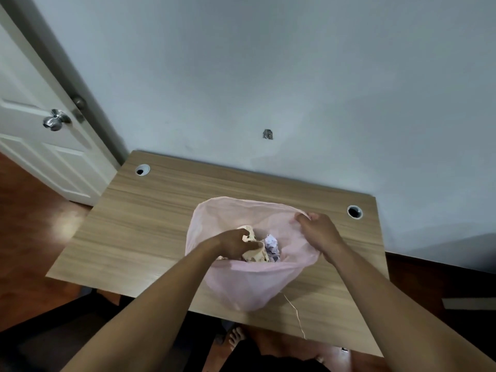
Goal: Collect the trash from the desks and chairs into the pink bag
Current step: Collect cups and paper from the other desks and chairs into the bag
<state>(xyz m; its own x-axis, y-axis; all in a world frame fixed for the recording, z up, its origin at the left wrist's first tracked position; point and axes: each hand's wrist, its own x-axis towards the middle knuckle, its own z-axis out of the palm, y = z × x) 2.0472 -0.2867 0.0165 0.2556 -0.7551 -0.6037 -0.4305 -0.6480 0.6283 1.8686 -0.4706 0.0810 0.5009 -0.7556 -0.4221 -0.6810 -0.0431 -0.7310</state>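
**Trash held at the mouth of the pink bag**

The pink bag point(252, 280) sits on the tabletop point(150, 224), right of middle, with its lower end reaching the front edge. Its mouth is spread wide and faces the camera. The right hand point(319, 232) pinches the rim of the bag on its right side, with thumb and fingers closed on the thin plastic. The left hand point(236, 244) reaches into the mouth from the left, its fingers curled round a beige crumpled piece point(252, 255), possibly paper or a wrapper; the blur leaves the material uncertain. Just beside it, inside the bag, lies a white and purple paper ball point(272, 245). A thin string point(294, 310) trails from the bag over the front edge. One round cable hole point(142, 170) lies near the back left corner, another point(354, 211) near the back right corner. A white door point(40, 157) with a metal knob point(56, 120) stands at the left.
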